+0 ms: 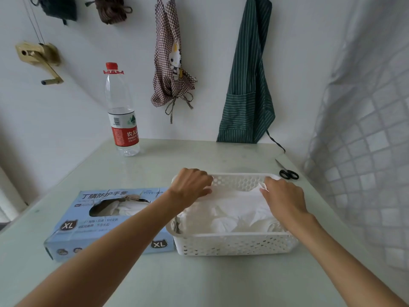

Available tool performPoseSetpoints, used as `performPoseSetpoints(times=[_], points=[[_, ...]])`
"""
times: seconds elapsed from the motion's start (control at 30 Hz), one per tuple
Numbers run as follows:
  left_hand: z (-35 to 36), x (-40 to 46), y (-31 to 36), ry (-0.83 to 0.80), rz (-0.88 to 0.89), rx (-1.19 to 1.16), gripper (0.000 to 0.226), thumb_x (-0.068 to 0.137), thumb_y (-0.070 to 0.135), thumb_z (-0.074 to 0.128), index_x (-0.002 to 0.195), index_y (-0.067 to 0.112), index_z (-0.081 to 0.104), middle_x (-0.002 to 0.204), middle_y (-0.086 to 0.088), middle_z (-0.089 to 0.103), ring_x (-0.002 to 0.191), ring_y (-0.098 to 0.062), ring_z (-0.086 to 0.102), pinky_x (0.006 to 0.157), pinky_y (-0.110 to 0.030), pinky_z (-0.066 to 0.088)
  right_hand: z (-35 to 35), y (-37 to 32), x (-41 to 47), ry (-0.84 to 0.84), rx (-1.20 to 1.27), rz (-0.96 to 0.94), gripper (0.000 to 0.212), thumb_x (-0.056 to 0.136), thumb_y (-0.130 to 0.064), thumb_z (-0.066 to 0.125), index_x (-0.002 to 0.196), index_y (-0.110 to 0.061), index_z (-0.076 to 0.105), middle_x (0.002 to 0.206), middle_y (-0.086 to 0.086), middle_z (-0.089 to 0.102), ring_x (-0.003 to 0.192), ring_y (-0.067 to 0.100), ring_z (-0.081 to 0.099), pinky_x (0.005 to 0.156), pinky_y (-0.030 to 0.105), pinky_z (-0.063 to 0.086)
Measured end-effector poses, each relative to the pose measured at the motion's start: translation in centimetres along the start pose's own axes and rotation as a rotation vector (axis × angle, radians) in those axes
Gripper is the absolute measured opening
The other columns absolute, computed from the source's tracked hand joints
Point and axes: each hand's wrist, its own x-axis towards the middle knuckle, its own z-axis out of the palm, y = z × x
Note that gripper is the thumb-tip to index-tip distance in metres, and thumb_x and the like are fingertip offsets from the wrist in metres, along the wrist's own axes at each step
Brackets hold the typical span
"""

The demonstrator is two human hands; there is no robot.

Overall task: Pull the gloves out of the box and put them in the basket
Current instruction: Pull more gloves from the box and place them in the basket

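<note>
Both hands over basket (pixel 232 242) at lower centre: left hand (pixel 190 187) and right hand (pixel 284 197) pinching opposite ends of white glove (pixel 236 196) stretched above the glove pile. Box (pixel 106 220) just left, touching basket.

1. I see both hands over the white basket (pixel 234 242) at centre right of the frame: the left hand (pixel 190 187) and the right hand (pixel 284 197) each pinch an end of 1 white glove (pixel 238 196) stretched above the pile.
2. The blue glove box (pixel 106 220) lies touching the basket's left side.
3. A water bottle (pixel 121 111) stands upper left; scissors (pixel 287 172) lie right of the basket.
</note>
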Motion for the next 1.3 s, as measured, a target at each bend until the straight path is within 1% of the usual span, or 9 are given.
performPoseSetpoints(times=[0.27, 0.4, 0.53, 0.63, 0.77, 0.87, 1.0, 1.2, 1.3], points=[[-0.7, 0.4, 0.2, 0.123, 0.400, 0.252, 0.038, 0.050, 0.009, 0.088, 0.076, 0.020, 0.062, 0.066, 0.004, 0.057, 0.055, -0.014, 0.056, 0.042, -0.023, 0.031, 0.4, -0.2, 1.1, -0.053, -0.388, -0.248, 0.033, 0.102, -0.032, 0.039, 0.127, -0.010, 0.043, 0.107, -0.001, 0.065, 0.099, 0.016, 0.063, 0.046, 0.023, 0.020], [-0.5, 0.2, 0.6, -0.018, 0.300, 0.080, 0.027, 0.095, 0.007, 0.048, 0.119, 0.019, 0.050, 0.108, 0.001, 0.057, 0.093, -0.021, 0.061, 0.063, -0.031, 0.042, 0.0, 0.0, 1.3, -0.015, -0.242, -0.276, 0.035, 0.100, -0.024, 0.046, 0.132, -0.012, 0.039, 0.100, 0.000, 0.065, 0.092, 0.019, 0.063, 0.052, 0.026, 0.031], [-1.8, -0.8, 0.8, 0.022, 0.028, -0.283, 0.030, 0.099, 0.018, 0.040, 0.120, 0.030, 0.059, 0.123, 0.006, 0.062, 0.107, -0.021, 0.060, 0.083, -0.036, 0.049, -1.9, 0.2, 0.7, 0.076, 0.221, -0.137, 0.021, 0.090, -0.020, 0.062, 0.108, -0.020, 0.051, 0.061, -0.008, 0.050, 0.055, 0.012, 0.048, 0.048, 0.025, 0.035], [-2.4, -1.6, 0.3, -0.143, 0.076, -0.315, 0.034, 0.101, 0.038, 0.034, 0.128, 0.033, 0.054, 0.135, 0.009, 0.055, 0.121, -0.018, 0.053, 0.096, -0.038, 0.045, -2.7, -0.4, -0.7, 0.140, 0.261, -0.191, 0.028, 0.087, -0.014, 0.065, 0.106, -0.024, 0.048, 0.075, -0.015, 0.044, 0.061, 0.011, 0.047, 0.054, 0.026, 0.032], [-1.6, -2.2, 0.2, -0.453, 0.179, -0.232, 0.054, 0.100, 0.049, 0.020, 0.150, 0.029, 0.019, 0.158, 0.007, 0.017, 0.144, -0.014, 0.018, 0.117, -0.038, 0.017, -1.8, -0.8, -0.8, -0.214, 0.308, -0.261, 0.023, 0.091, -0.025, 0.060, 0.112, -0.032, 0.053, 0.096, -0.017, 0.045, 0.086, 0.003, 0.052, 0.080, 0.028, 0.039], [-1.0, -2.7, -0.3, -0.519, 0.212, -0.157, 0.064, 0.097, 0.055, 0.019, 0.152, 0.026, 0.003, 0.160, 0.004, 0.001, 0.146, -0.014, 0.005, 0.119, -0.038, 0.009, -0.8, 0.1, 0.2, -0.555, 0.229, -0.189, 0.051, 0.090, -0.032, 0.060, 0.137, -0.030, 0.040, 0.134, -0.001, 0.042, 0.120, 0.017, 0.048, 0.098, 0.032, 0.038], [-0.6, -2.6, -0.5, -0.596, 0.239, -0.013, 0.075, 0.093, 0.060, 0.030, 0.151, 0.026, -0.003, 0.159, 0.005, -0.004, 0.147, -0.014, 0.003, 0.118, -0.041, 0.012, 0.4, 0.9, 0.5, -0.617, 0.236, -0.167, 0.064, 0.085, -0.030, 0.067, 0.141, -0.030, 0.037, 0.133, 0.000, 0.041, 0.116, 0.018, 0.048, 0.096, 0.029, 0.041], [-2.6, -2.4, -0.9, -0.475, 0.120, -0.332, 0.071, 0.083, 0.056, 0.060, 0.144, 0.030, 0.034, 0.152, 0.009, 0.030, 0.140, -0.015, 0.027, 0.114, -0.039, 0.026, -1.4, 0.7, -0.1, -0.517, 0.185, -0.189, 0.054, 0.087, -0.033, 0.064, 0.136, -0.032, 0.043, 0.137, -0.005, 0.044, 0.119, 0.015, 0.048, 0.087, 0.028, 0.041], [-4.9, -2.9, -1.2, -0.251, 0.070, -0.507, 0.039, 0.085, 0.044, 0.064, 0.122, 0.033, 0.056, 0.133, 0.011, 0.053, 0.121, -0.011, 0.048, 0.103, -0.035, 0.039, -3.3, 1.2, -0.8, -0.331, 0.182, -0.263, 0.036, 0.087, -0.027, 0.065, 0.120, -0.037, 0.056, 0.122, -0.013, 0.052, 0.105, 0.006, 0.049, 0.077, 0.026, 0.042]])
